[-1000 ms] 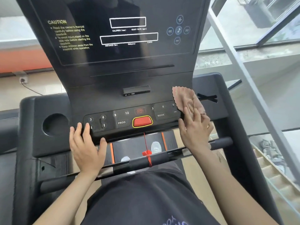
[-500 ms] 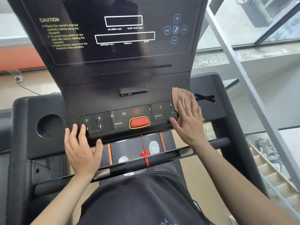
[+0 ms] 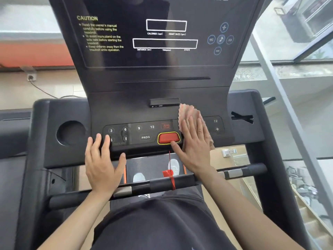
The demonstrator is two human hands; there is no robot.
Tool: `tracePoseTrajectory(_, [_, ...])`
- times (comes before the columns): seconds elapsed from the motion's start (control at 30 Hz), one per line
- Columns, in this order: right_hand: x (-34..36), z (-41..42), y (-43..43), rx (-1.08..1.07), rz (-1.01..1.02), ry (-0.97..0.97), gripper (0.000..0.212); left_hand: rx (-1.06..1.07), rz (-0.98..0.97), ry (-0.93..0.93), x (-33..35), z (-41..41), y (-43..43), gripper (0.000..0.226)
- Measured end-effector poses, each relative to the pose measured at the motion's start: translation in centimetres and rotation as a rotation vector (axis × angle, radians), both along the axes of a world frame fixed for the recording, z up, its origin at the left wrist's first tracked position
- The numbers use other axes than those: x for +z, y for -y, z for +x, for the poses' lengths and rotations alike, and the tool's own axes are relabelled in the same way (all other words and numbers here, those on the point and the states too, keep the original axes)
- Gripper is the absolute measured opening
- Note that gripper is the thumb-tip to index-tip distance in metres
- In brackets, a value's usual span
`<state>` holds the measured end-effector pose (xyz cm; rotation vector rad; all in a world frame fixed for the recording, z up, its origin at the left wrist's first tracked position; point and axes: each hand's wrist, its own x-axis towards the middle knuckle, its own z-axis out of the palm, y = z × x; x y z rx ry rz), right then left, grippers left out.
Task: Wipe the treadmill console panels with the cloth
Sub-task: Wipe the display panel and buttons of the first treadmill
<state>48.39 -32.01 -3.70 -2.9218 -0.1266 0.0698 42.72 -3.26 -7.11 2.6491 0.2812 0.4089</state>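
The pink wavy-edged cloth [image 3: 188, 114] points up the black button panel [image 3: 134, 135], under the right hand [image 3: 194, 147], fingers flat and close together. It has slid left.

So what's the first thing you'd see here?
The red button with its yellow rim, in the middle of the panel, stands out most. Just right of it, the right hand presses a pink cloth flat on the panel, and the left hand rests on its left end. Above is a big dark screen with yellow CAUTION text.

Head-high, close, down onto console [image 3: 158, 91]
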Motion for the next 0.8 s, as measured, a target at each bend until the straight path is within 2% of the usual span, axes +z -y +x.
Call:
tracePoseTrajectory(0.43, [0.6,-0.6,-8.6,0.261,-0.04,-0.022,0.086,-0.065,0.004,0.006,0.2,-0.1,-1.2,0.069])
tracePoseTrajectory(0.6, [0.4,-0.9,-13.3,0.391,-0.038,-0.048,0.086,-0.146,-0.128,0.002,0.7,-0.7,-3.0,0.074])
tracePoseTrajectory(0.7, [0.5,-0.9,-16.2,0.481,0.032,-0.062,0.085,-0.145,-0.231,0.025,0.7,-1.3,-3.9,0.068])
tracePoseTrajectory(0.8, [1.2,-0.4,-18.5,0.595,0.124,-0.117,0.091,-0.096,-0.252,0.095,0.3,-2.5,-4.4,0.063])
